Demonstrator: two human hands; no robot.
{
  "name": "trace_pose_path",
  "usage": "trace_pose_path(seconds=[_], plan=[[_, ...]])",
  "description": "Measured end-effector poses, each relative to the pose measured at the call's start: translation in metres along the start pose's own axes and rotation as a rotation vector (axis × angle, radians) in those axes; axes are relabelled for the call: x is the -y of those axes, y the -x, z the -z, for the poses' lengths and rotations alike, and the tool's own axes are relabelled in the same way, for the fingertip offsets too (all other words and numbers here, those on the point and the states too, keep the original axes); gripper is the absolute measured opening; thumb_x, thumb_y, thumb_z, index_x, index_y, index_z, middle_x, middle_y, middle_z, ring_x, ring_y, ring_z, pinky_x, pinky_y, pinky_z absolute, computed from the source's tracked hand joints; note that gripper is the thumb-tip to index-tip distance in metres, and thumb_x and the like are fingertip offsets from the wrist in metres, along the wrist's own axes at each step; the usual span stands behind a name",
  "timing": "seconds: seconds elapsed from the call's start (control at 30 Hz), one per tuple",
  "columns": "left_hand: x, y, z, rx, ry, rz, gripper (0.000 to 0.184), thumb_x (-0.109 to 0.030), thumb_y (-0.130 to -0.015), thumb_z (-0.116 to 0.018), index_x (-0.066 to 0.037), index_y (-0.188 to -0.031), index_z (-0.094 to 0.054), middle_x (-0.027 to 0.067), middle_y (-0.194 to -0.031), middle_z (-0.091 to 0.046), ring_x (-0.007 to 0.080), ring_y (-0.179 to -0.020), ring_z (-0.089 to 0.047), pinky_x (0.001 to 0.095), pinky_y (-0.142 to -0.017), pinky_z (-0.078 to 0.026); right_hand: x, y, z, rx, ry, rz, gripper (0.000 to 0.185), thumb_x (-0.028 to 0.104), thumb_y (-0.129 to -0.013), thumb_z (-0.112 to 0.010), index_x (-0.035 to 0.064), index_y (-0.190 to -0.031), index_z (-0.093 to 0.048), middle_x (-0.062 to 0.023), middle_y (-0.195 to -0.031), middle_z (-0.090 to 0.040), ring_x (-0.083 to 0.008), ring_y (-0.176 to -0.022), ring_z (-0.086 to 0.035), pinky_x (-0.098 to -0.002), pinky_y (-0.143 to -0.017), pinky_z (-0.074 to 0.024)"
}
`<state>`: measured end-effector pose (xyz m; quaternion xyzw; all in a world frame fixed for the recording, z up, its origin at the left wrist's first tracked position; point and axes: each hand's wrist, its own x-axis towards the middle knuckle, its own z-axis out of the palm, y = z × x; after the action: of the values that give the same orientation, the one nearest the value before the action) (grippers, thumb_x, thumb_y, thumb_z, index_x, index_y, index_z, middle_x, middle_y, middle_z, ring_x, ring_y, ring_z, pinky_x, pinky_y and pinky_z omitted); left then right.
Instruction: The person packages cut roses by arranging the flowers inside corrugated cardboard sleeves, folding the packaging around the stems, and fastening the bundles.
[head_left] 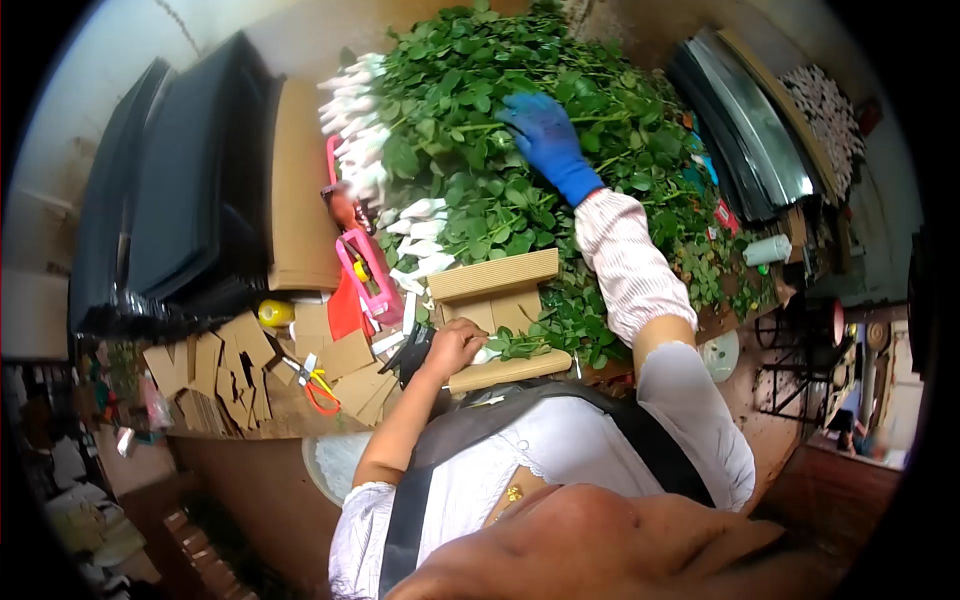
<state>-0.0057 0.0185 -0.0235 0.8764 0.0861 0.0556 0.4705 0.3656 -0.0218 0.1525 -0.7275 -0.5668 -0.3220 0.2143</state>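
While the bare left hand (pixel 455 349) is resting at the left of the folded tan corrugated-cardboard wrap (pixel 495 276), its grip indeterminable, the blue-gloved right hand (pixel 545 140) is touching the heap of green leafy stems (pixel 460 85) on the brown counter (pixel 285 424); whether it is grasping one cannot be told. Careful handling is probably calling for stem-only contact, avoiding snagged leaves. White-sleeved flower heads (pixel 355 130) are facing left, roughly stacked; dense, tangled foliage is spreading rightward.

The bare left hand (pixel 457 347) is held close in, fingers bent; the blue-gloved right hand (pixel 543 136) reaches farther forward, fingers spread.
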Motion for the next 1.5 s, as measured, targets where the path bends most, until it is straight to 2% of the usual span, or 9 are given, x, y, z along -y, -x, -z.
trace_pose_path(seconds=[0.1,0.23,0.43,0.77,1.0,1.1,1.2,1.33,1.5], plan=[[-0.003,0.001,0.001,0.004,0.005,0.019,0.011,-0.016,-0.081,-0.073,-0.008,-0.088,-0.075,0.0107,-0.089,-0.068,0.0318,-0.087,-0.065,0.0401,-0.078,-0.053,0.010,-0.033,0.055,0.083,0.045,0.266,0.038,0.005,-0.079,-0.064,0.0233,-0.113,-0.067,-0.0023,-0.114,-0.066,-0.0274,-0.105,-0.061,-0.0412,-0.091,-0.0498],[0.001,0.000,0.001,0.035,0.046,0.036,0.010,-0.016,-0.081,-0.074,-0.007,-0.086,-0.074,0.0117,-0.088,-0.067,0.0324,-0.086,-0.065,0.0406,-0.076,-0.053,-0.085,-0.003,0.057,0.106,0.094,0.009,0.042,0.001,-0.078,-0.063,0.0223,-0.114,-0.067,-0.0026,-0.115,-0.067,-0.0297,-0.106,-0.061,-0.0424,-0.096,-0.0478],[-0.001,0.002,0.002,0.018,0.046,0.092,0.013,-0.018,-0.081,-0.076,-0.008,-0.088,-0.073,0.0114,-0.092,-0.066,0.0324,-0.087,-0.066,0.0404,-0.076,-0.053,-0.028,0.033,0.177,-0.025,0.136,0.060,0.045,0.005,-0.077,-0.071,0.0145,-0.121,-0.066,-0.0126,-0.124,-0.063,-0.0356,-0.119,-0.056,-0.0454,-0.108,-0.0419],[0.003,0.000,-0.001,0.015,0.138,0.100,0.013,-0.019,-0.080,-0.076,-0.008,-0.087,-0.073,0.0110,-0.087,-0.065,0.0304,-0.081,-0.065,0.0377,-0.073,-0.052,0.007,0.067,0.228,-0.099,0.276,-0.050,0.054,-0.003,-0.076,-0.064,0.0225,-0.123,-0.067,-0.0050,-0.118,-0.065,-0.0285,-0.112,-0.061,-0.0476,-0.105,-0.0435],[0.020,0.001,-0.008,0.031,0.290,0.338,0.071,-0.013,-0.078,-0.078,-0.010,-0.140,-0.044,0.0106,-0.104,-0.063,0.0213,-0.082,-0.061,0.0340,-0.074,-0.051,0.069,0.152,0.200,0.563,-0.268,-0.136,0.045,-0.004,-0.069,-0.062,0.0194,-0.106,-0.072,-0.0063,-0.090,-0.068,-0.0290,-0.085,-0.064,-0.0400,-0.077,-0.0522],[-0.009,0.002,0.010,-0.031,0.143,0.207,0.079,-0.014,-0.077,-0.081,-0.013,-0.145,-0.040,0.0112,-0.113,-0.065,0.0214,-0.089,-0.062,0.0333,-0.080,-0.052,0.057,0.261,0.138,0.733,-0.050,-0.297,0.029,0.008,-0.074,-0.065,0.0227,-0.097,-0.074,-0.0041,-0.086,-0.071,-0.0292,-0.082,-0.068,-0.0418,-0.070,-0.0528],[0.007,0.003,-0.005,-0.074,0.318,0.199,0.078,-0.016,-0.075,-0.083,-0.016,-0.143,-0.045,0.0134,-0.123,-0.062,0.0272,-0.108,-0.063,0.0354,-0.097,-0.049,0.058,0.290,0.123,0.951,-0.027,-0.314,0.023,0.016,-0.081,-0.066,0.0221,-0.102,-0.073,-0.0058,-0.087,-0.071,-0.0295,-0.081,-0.068,-0.0432,-0.072,-0.0534],[0.002,0.001,-0.001,-0.052,0.115,0.005,0.043,-0.017,-0.078,-0.078,-0.008,-0.119,-0.067,0.0150,-0.105,-0.059,0.0328,-0.099,-0.060,0.0378,-0.086,-0.049,0.055,0.248,0.133,1.206,-0.045,-0.225,0.027,0.018,-0.085,-0.066,0.0219,-0.111,-0.070,-0.0066,-0.089,-0.071,-0.0298,-0.081,-0.067,-0.0440,-0.073,-0.0529],[-0.002,-0.002,0.007,0.022,0.029,-0.014,0.045,-0.012,-0.079,-0.070,-0.007,-0.124,-0.063,0.0164,-0.107,-0.056,0.0353,-0.100,-0.058,0.0396,-0.087,-0.048,0.039,0.110,0.137,0.470,-0.034,-0.255,0.044,0.024,-0.089,-0.064,0.0234,-0.132,-0.058,-0.0095,-0.113,-0.067,-0.0281,-0.110,-0.062,-0.0405,-0.097,-0.0477]])
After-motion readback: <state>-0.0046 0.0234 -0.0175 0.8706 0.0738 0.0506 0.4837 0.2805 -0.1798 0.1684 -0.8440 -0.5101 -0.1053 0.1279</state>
